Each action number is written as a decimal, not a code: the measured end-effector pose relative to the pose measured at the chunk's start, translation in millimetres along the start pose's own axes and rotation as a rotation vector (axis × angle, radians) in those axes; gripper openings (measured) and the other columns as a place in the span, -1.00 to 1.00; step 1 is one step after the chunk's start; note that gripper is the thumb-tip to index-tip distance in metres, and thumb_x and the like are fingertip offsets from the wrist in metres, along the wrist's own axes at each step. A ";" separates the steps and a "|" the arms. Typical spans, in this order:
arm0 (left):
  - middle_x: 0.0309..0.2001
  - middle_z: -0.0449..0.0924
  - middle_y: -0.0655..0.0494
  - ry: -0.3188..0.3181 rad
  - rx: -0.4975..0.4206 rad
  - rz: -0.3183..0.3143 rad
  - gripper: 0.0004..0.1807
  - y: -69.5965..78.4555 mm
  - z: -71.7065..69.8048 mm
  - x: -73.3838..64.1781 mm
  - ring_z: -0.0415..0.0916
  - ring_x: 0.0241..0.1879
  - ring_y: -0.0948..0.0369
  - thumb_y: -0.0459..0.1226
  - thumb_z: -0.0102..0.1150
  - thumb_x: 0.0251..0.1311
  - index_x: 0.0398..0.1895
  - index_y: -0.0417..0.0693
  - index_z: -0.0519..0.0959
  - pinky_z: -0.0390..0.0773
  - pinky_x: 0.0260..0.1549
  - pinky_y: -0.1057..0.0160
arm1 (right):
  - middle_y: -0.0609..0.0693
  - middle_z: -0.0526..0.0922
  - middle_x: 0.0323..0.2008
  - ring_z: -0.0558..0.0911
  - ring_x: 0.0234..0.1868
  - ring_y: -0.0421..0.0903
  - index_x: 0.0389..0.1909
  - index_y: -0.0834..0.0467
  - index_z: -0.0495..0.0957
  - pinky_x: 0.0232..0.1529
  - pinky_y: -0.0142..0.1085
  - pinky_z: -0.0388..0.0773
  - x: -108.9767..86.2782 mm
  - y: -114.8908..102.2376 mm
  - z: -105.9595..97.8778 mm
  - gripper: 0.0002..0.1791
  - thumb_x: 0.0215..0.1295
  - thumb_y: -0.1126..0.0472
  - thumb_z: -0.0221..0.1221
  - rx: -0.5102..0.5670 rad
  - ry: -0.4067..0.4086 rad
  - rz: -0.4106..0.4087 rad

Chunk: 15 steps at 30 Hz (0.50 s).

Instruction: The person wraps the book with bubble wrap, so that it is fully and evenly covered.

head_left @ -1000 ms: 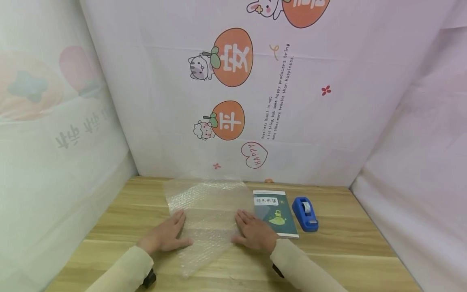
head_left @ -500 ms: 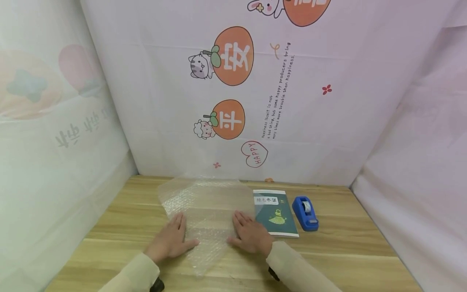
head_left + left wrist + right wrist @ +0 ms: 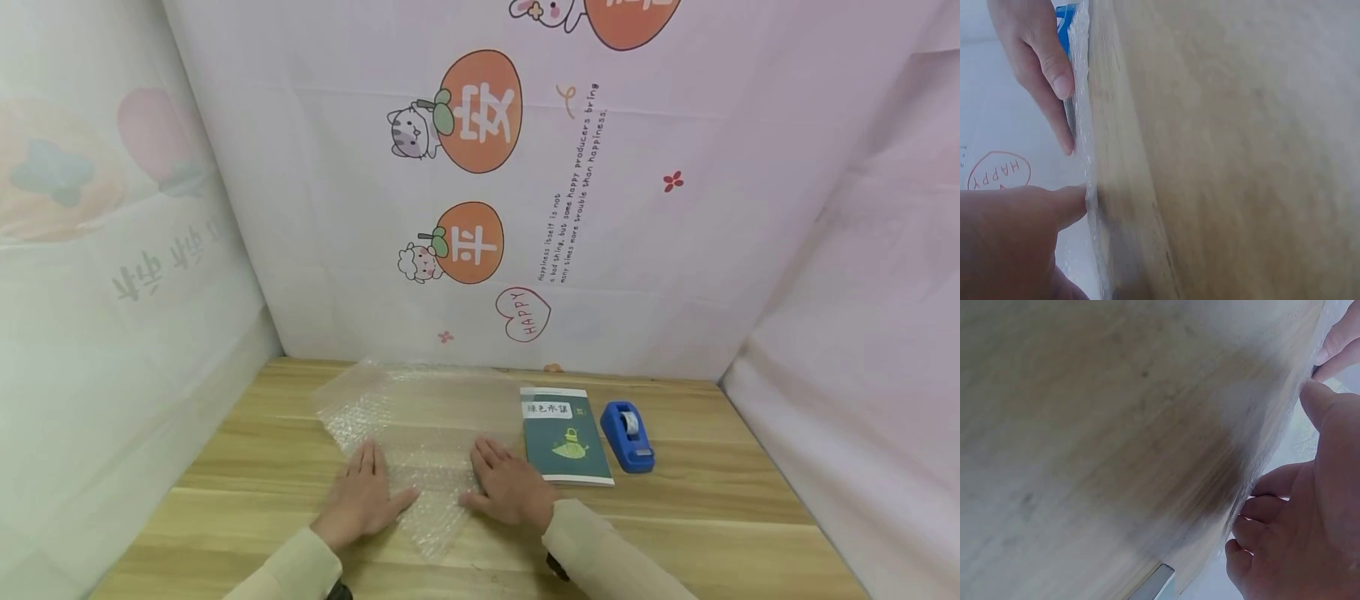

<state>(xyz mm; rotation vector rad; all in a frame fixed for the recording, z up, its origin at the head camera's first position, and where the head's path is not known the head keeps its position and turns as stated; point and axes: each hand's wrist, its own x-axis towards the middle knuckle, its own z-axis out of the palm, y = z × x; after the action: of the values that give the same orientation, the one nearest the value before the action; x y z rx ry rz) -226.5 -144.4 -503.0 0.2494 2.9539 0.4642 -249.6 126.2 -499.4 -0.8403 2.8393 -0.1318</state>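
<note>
The bubble wrap (image 3: 431, 429) is spread on the desk (image 3: 712, 517) under the left grip (image 3: 363, 497) and right grip (image 3: 512, 489), both flat and holding nothing, but the green book (image 3: 567, 454) and blue tape holder (image 3: 628, 438) sit unused.

Green booklet (image 3: 567, 442) beside blue tape dispenser (image 3: 626, 438)

I've got glossy, bumpy plastic bubble wrap (image 3: 431, 475); under it, wood-grain tabletop (image 3: 712, 508); at its right, paper booklet (image 3: 568, 437), plastic tape dispenser (image 3: 628, 442); behind it, matt cloth backdrop (image 3: 637, 250).
</note>
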 end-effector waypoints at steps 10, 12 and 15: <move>0.61 -0.10 -0.61 0.026 -0.017 0.029 0.15 -7.3 3.0 10.0 -0.10 0.64 -0.41 0.26 0.08 0.46 0.54 -0.67 0.03 0.07 0.62 -0.33 | 0.24 0.14 0.67 0.17 0.69 0.17 0.64 0.32 0.13 0.67 0.04 0.21 2.7 -6.7 -3.7 -0.04 0.57 -0.34 0.00 0.001 0.013 0.012; 0.60 -0.11 -0.62 0.028 -0.036 0.050 0.17 -11.1 2.5 12.8 -0.11 0.64 -0.42 0.28 0.07 0.46 0.54 -0.67 0.02 0.05 0.62 -0.33 | 0.25 0.15 0.67 0.18 0.69 0.17 0.63 0.32 0.13 0.67 0.03 0.21 4.2 -8.7 -3.3 -0.04 0.57 -0.34 0.00 -0.015 0.021 0.016; 0.61 -0.14 -0.61 0.009 -0.040 0.074 0.17 -15.7 -0.5 16.1 -0.15 0.65 -0.41 0.28 0.05 0.47 0.55 -0.67 0.00 0.00 0.65 -0.30 | 0.26 0.16 0.66 0.19 0.68 0.18 0.63 0.33 0.14 0.67 0.03 0.22 7.2 -12.2 -2.0 -0.04 0.57 -0.34 0.02 -0.030 0.032 0.025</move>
<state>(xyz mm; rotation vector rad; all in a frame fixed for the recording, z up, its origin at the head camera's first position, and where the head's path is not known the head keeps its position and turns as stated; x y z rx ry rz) -244.5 -156.3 -509.3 0.3531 2.9489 0.5343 -249.4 112.2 -496.8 -0.8161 2.8877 -0.1006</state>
